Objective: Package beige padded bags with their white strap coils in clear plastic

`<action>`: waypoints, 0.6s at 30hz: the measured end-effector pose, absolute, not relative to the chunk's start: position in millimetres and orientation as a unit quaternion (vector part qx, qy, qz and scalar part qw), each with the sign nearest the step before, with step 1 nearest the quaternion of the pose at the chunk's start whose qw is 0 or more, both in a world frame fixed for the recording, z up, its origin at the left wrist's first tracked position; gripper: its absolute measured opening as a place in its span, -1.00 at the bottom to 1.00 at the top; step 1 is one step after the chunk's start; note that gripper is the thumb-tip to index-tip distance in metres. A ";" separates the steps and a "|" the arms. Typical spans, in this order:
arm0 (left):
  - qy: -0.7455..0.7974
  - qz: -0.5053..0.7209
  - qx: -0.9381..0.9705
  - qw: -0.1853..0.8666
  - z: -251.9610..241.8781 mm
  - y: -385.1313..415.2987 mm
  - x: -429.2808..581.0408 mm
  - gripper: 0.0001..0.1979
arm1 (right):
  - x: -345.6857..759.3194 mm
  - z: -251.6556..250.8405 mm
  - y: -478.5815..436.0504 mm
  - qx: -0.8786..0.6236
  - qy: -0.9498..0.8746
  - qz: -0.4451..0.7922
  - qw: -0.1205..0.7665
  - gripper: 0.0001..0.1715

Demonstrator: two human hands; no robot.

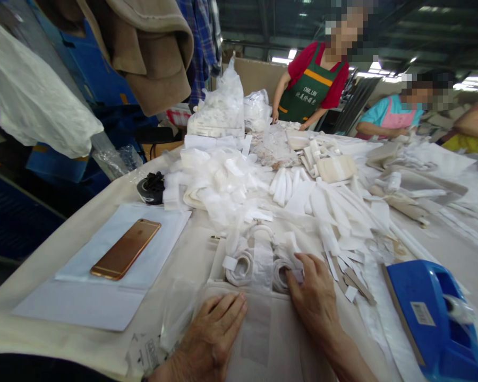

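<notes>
My left hand (217, 331) lies flat, fingers stretched out, on a beige fabric piece (279, 334) at the table's near edge. Two rolled whitish straps sit side by side at its top: a left roll (239, 267) and a right roll (281, 276). My right hand (316, 292) has its thumb against the right roll, with the fingers curved over its outer side. Between the rolls runs a translucent white strip (263, 262), continuing down over the fabric. Part of the right roll is hidden by my fingers.
A phone (126, 249) rests on pale sheets (103, 307) at left. Behind are a tape roll (151, 188), heaped white wrapping (223, 180) and white strips (334, 207). A blue plastic holder (430, 318) stands at right. An aproned person (313, 87) and others work across the table.
</notes>
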State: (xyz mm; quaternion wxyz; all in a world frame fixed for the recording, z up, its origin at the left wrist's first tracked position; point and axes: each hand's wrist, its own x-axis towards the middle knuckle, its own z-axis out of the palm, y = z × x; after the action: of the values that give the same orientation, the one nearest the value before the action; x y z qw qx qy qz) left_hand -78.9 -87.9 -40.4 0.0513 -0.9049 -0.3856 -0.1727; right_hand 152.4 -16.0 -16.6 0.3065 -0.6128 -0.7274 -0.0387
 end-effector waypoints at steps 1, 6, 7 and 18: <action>-0.388 -0.171 -0.904 0.050 -40.4 -88.0 -78.9 -0.41 | 150.3 -15.7 -19.5 -0.559 -0.762 -0.068 0.322 -0.70; -0.390 -0.176 -0.903 0.046 -39.4 -86.6 -78.5 -0.46 | 133.5 -10.9 -32.8 -0.401 -0.867 -0.048 0.294 -0.53; -0.387 -0.179 -0.903 0.047 -39.3 -86.5 -78.4 -0.47 | 130.9 -11.6 -32.4 -0.397 -0.869 -0.044 0.291 -0.52; -0.390 -0.211 -0.895 0.052 -35.3 -87.0 -75.7 -0.57 | 130.0 -23.1 -23.1 -0.416 -0.868 -0.047 0.268 -0.46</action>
State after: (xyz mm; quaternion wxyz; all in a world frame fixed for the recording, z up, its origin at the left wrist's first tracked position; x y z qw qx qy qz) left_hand -75.7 -87.0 -35.3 0.0518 -0.8948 -0.3899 -0.2110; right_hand 130.0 -23.1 -23.1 0.2676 -0.4159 -0.8679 -0.0475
